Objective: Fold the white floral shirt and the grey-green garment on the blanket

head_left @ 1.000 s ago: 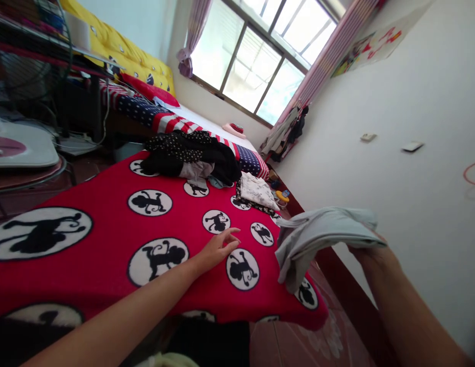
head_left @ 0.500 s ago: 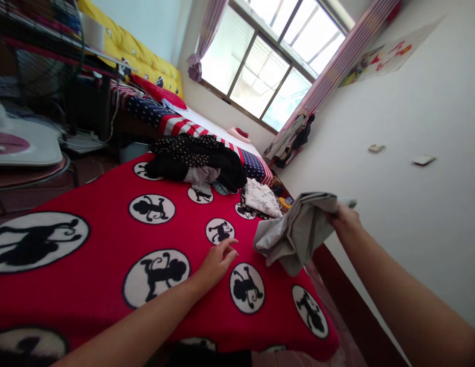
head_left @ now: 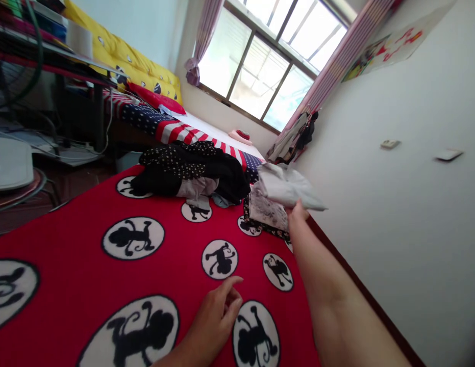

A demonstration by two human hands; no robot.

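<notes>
My right hand (head_left: 298, 211) is stretched far forward, gripping a folded light grey garment (head_left: 289, 186) by its near edge. The garment hangs just over a small stack of folded clothes (head_left: 268, 210), whose visible pieces are a grey-white patterned one and a black floral one. My left hand (head_left: 222, 308) hovers above the red blanket (head_left: 176, 267) with monkey figures in white ovals. Its fingers are loosely curled and apart, holding nothing. To the left of the stack lies a loose heap of dark clothes (head_left: 195, 168), partly black with light dots.
Behind the blanket is a bed with a stars-and-stripes cover (head_left: 176, 130). A cluttered desk (head_left: 69, 66) and a chair (head_left: 11, 163) stand at left. The white wall (head_left: 394, 214) runs close along the right side. Clothes (head_left: 293, 137) hang below the curtain.
My right hand has carried the grey garment forward and left, from above the blanket's right edge to over the folded stack. My left hand appears lower in view, still without anything in it.
</notes>
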